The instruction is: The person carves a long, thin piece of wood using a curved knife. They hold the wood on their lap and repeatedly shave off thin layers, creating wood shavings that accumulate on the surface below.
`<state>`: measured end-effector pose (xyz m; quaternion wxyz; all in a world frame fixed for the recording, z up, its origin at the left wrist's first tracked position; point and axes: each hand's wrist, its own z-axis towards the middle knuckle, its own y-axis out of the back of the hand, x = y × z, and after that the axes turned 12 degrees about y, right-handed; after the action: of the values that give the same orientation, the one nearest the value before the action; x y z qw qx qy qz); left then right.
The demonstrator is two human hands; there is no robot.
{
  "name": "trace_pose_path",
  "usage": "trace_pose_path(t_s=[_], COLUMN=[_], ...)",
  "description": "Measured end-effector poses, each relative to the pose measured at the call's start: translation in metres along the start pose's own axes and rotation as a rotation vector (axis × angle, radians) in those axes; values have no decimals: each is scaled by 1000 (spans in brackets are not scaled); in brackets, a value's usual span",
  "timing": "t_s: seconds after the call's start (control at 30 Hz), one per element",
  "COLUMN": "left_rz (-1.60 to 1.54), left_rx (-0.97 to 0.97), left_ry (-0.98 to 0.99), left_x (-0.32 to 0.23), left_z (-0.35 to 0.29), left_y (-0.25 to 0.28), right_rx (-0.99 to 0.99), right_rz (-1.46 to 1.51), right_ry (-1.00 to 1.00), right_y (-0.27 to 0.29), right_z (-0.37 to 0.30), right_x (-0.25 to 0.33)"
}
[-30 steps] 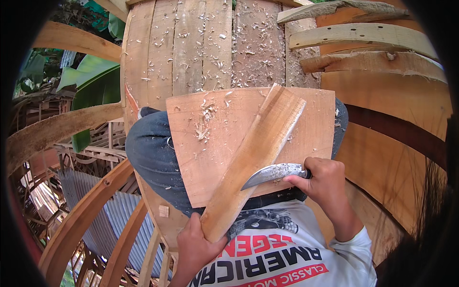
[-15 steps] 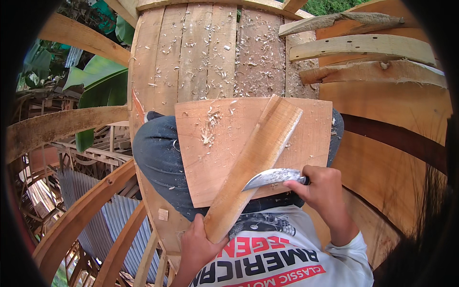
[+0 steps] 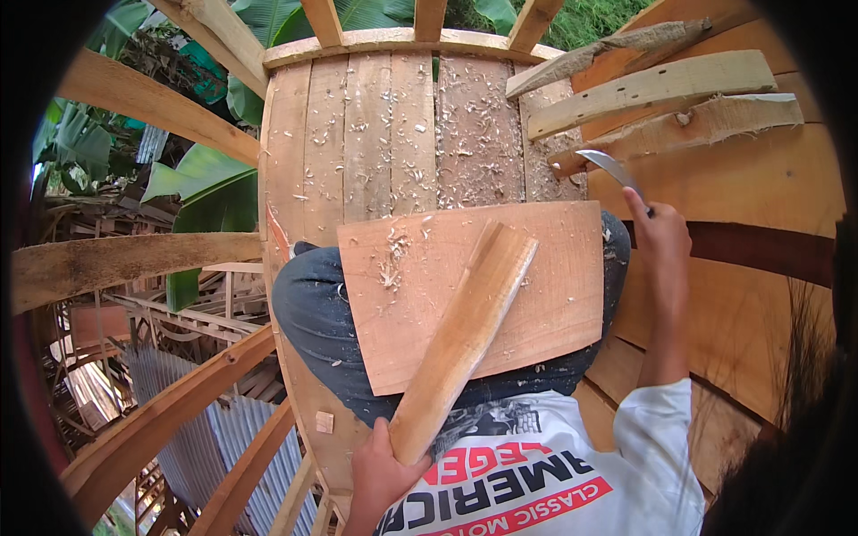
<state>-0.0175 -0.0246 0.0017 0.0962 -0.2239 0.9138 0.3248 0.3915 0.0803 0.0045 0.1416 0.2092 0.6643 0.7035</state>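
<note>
"Wooden slat (image 3: 463, 344): where do we have it?"

"Aslant on the broad board (image 3: 554, 295), our left hand (image 3: 382, 471) clamped on its near end."

"Which step?"

"Paring, we judge; our right hand (image 3: 662, 234) clasps the curved knife (image 3: 608, 164), well apart from the slat. A cut would call for blade to edge, left grip firm."

1 fisheye view looks forward and down from the head, near the lap (image 3: 308, 299).

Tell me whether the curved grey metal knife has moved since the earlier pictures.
Yes: the knife, in the right hand, moved forward and rightward, nearer in view to the rough-edged brown wooden rib.
</note>
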Motion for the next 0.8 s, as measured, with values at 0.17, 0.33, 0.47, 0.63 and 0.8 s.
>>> trace_pose_path(t_s=[0.17,0.33,0.47,0.63,0.8], left_rz=[-66,-75,-64,-71,-68], left_rx=[19,-10,-6,5,-22], left_ry=[12,-13,-29,0,-23], left_x=[1,-3,2,0,-6], left_z=[2,0,4,0,2], left_y=[-2,-5,-10,-7,-5], right_rx=[227,230,199,215,133], right_rz=[146,89,65,46,99], right_ry=[438,397,383,487,402], right_y=[23,-2,0,3,-5], right_z=[-55,-47,-46,-63,-66], right_x=[51,43,45,46,42])
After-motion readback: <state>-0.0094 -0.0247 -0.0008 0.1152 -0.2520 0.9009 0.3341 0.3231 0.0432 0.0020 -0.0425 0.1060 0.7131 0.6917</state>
